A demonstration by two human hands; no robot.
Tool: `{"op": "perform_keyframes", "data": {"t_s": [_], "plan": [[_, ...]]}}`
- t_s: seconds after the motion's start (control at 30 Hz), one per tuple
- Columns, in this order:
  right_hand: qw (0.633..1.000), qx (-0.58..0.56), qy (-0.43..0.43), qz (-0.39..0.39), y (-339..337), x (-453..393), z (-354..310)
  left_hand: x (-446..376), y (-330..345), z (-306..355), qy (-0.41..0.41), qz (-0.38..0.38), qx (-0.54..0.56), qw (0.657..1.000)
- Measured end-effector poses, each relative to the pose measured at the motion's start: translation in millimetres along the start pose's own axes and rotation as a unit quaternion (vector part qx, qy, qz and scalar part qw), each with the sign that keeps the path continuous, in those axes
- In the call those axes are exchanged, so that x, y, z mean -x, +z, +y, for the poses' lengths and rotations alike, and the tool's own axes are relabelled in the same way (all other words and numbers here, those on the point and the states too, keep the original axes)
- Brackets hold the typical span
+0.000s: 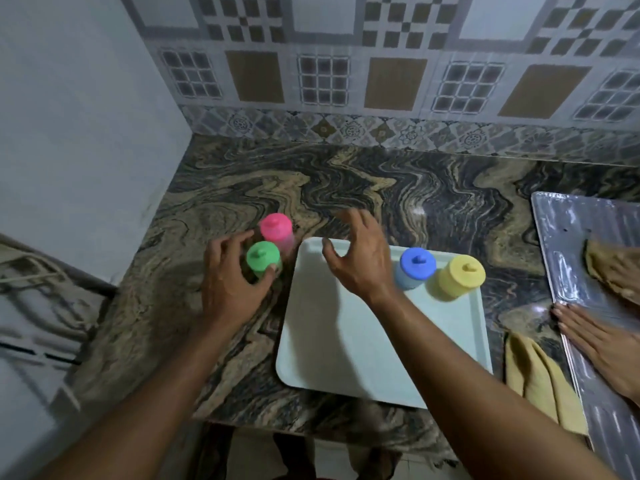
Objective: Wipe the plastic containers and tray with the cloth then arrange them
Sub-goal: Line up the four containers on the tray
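Note:
A pale tray (pixel 346 344) lies flat on the marbled counter. Standing on its far right corner are a blue-lidded container (pixel 416 268) and a yellow-lidded container (pixel 460 277). Just left of the tray, on the counter, stand a pink-lidded container (pixel 277 228) and a green-lidded container (pixel 262 258). My left hand (pixel 230 278) curls round the green one, thumb on its near side and fingers behind it. Over the tray's far left corner hovers my right hand (pixel 358 259), fingers spread and bent, holding nothing. A yellow cloth (pixel 535 374) lies on the counter right of the tray.
A steel sheet (pixel 568 244) covers the counter at the right. Another person's hand (pixel 602 344) presses flat on it, and a second hand with a brown cloth (pixel 609 268) is further back. A tiled wall bounds the back, a plain wall the left. The counter edge (pixel 311 429) is near.

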State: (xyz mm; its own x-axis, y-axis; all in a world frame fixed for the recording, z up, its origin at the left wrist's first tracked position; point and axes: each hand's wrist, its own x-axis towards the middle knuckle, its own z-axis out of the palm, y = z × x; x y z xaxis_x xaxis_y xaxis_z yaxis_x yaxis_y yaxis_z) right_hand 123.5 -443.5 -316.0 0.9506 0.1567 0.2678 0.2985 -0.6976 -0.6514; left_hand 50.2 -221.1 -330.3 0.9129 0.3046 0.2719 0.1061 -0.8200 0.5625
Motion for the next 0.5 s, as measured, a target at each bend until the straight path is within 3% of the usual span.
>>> {"op": "perform_keyframes", "data": {"t_s": [0.1, 0.27, 0.5], "plan": [[0.994, 0.005, -0.012, -0.106, 39, -23, -26, -4, 1, -26, -0.027, -0.052, 0.009, 0.998], [0.981, 0.041, -0.031, -0.187, 83, -50, -40, -9, 16, -33, -0.046, -0.121, 0.045, 0.991], [0.982, 0.065, -0.024, -0.174, 83, -60, -41, -24, 22, -31, -0.041, -0.115, 0.068, 0.99]]}}
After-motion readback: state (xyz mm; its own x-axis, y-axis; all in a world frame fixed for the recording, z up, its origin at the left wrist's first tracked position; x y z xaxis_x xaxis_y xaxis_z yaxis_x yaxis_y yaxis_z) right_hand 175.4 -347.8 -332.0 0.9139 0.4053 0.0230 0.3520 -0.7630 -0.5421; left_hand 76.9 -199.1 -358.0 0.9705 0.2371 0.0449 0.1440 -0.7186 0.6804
